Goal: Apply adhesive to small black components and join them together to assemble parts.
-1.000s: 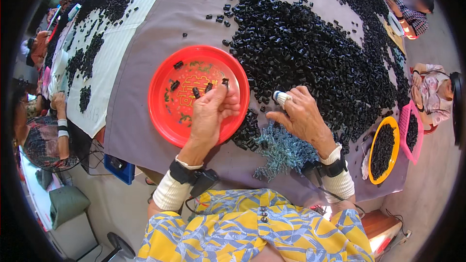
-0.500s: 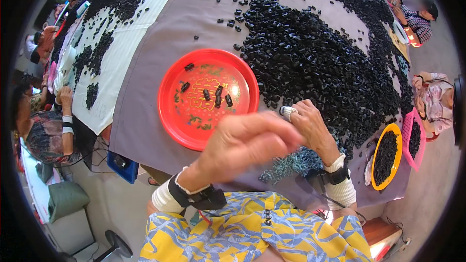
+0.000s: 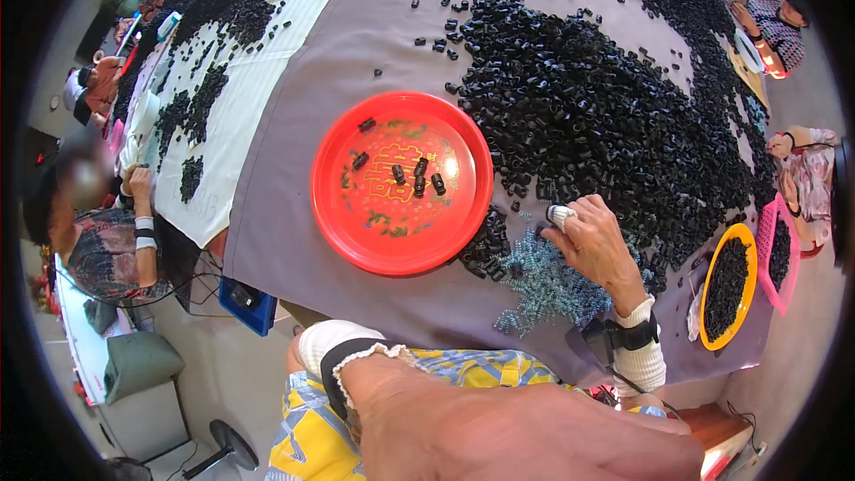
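Left hand (image 3: 525, 432) withdrawn from glossy round red plate (image 3: 356, 240).

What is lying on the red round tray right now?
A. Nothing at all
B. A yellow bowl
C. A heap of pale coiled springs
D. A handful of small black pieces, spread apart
D: the red tray carries only a few small black pieces scattered near its middle, while the pale coiled springs lie off it on the grey cloth by the right hand.
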Demonstrator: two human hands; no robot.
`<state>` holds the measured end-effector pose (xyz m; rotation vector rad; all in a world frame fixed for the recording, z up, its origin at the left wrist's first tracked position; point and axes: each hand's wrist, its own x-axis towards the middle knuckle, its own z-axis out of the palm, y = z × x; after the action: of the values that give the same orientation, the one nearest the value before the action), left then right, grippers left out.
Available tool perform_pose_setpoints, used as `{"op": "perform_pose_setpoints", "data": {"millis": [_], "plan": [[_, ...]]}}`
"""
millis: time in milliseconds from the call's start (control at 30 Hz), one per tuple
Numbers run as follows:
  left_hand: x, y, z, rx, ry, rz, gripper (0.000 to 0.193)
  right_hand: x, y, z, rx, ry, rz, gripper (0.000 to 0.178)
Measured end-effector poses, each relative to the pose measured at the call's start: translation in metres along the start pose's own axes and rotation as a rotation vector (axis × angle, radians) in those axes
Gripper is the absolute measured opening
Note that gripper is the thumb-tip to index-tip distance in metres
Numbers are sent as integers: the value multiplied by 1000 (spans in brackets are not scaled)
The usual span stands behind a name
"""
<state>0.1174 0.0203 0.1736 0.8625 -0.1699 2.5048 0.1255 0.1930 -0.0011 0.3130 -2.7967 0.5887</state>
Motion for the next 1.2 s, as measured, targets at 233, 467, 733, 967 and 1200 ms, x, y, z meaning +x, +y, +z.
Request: {"op": "perform_pose_setpoints", "data": {"millis": [233, 467, 733, 967, 1200], "plan": [[4, 16, 7, -2, 138, -197, 27, 0, -3, -3, -21, -22, 27, 22], [-3, -2, -5, -142, 199, -37, 26, -1, -2, -6, 32, 11, 27, 23], [-4, 7, -18, 38, -106, -325, 39, -4, -4, -8, 4, -26, 22, 19], [-13, -8, -6, -21, -63, -113, 23, -3, -9, -10, 27, -31, 7, 24], [-9, 8, -21, 53, -67, -212, 18, 2, -10, -8, 0, -21, -9, 20]]}}
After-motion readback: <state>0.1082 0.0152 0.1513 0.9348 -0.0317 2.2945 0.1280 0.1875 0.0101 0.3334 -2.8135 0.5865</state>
